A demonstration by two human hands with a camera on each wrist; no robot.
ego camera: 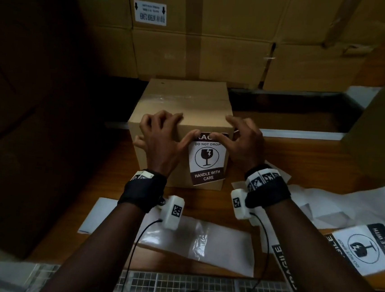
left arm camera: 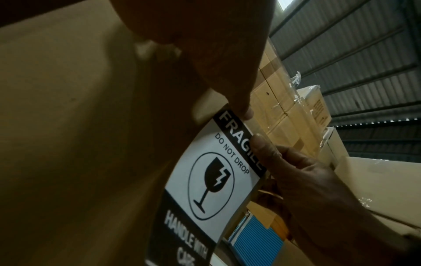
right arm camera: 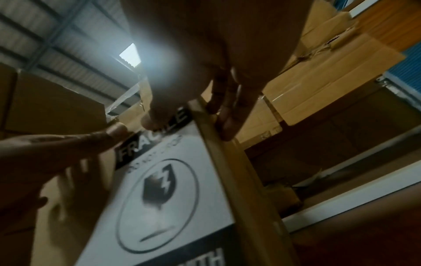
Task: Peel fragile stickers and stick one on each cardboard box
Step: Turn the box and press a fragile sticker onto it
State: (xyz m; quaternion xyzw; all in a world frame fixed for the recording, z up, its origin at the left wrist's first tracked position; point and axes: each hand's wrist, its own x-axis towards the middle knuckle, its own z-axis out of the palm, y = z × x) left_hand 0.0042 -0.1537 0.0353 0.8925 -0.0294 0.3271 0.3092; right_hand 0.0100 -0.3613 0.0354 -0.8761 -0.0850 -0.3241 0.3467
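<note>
Pressing one sticker (ego camera: 206, 159), two hands, one box (ego camera: 186, 103)

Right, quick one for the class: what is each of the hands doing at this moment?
Left hand: open, thumb pressing the black-and-white fragile sticker onto the small brown cardboard box.
Right hand: open, thumb pressing the same sticker's top edge.

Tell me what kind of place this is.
Probably a warehouse or packing area: stacked cardboard cartons behind the small box, a corrugated metal roof overhead, and spare fragile stickers on the bench.

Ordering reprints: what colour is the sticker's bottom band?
Dark brown with white lettering on the sticker; head view.
</note>
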